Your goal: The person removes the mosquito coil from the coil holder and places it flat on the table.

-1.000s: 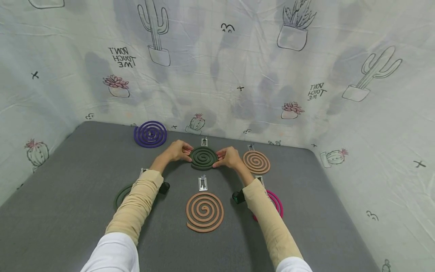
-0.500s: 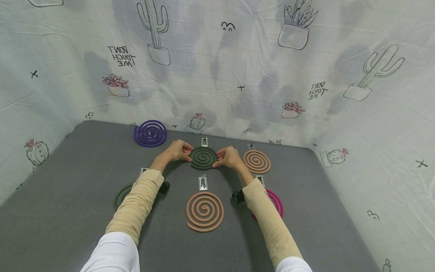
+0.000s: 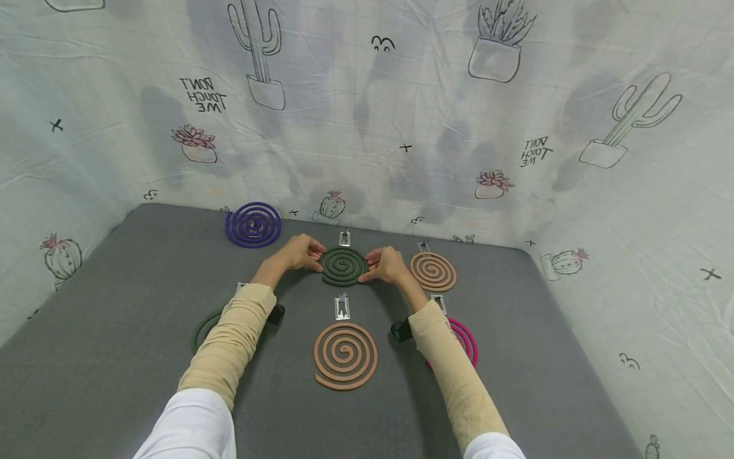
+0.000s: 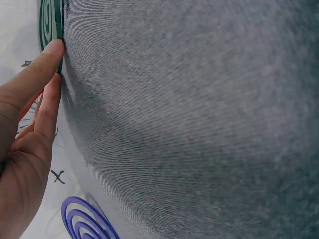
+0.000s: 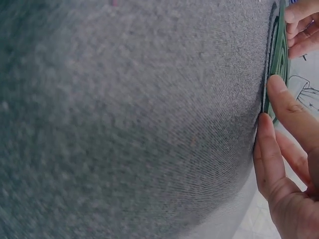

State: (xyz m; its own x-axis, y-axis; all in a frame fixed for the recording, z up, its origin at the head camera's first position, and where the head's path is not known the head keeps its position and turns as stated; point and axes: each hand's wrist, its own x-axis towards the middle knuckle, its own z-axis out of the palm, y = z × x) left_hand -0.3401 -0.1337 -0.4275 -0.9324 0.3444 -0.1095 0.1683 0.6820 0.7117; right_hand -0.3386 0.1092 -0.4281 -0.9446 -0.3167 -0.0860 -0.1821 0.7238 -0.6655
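A dark green mosquito coil [image 3: 343,266], tightly wound, lies between my two hands near the back middle of the table. My left hand [image 3: 298,252] holds its left edge with thumb and fingertips; in the left wrist view the thumb [image 4: 42,64] is at the coil's rim. On the opposite side my right hand [image 3: 387,264] grips the right edge the same way, its thumb [image 5: 286,99] against the rim in the right wrist view. The coil is flat and close over the grey tabletop [image 3: 143,287]. Just behind it stands a small silver metal coil stand [image 3: 345,238].
A brown coil [image 3: 345,357] lies in front with a metal stand [image 3: 342,308] behind it. Another brown coil [image 3: 432,271] is at right, a purple coil [image 3: 253,225] at back left. My forearms partly cover a pink coil [image 3: 467,341] and a green coil [image 3: 203,331]. A printed cloth [image 3: 367,127] hangs behind.
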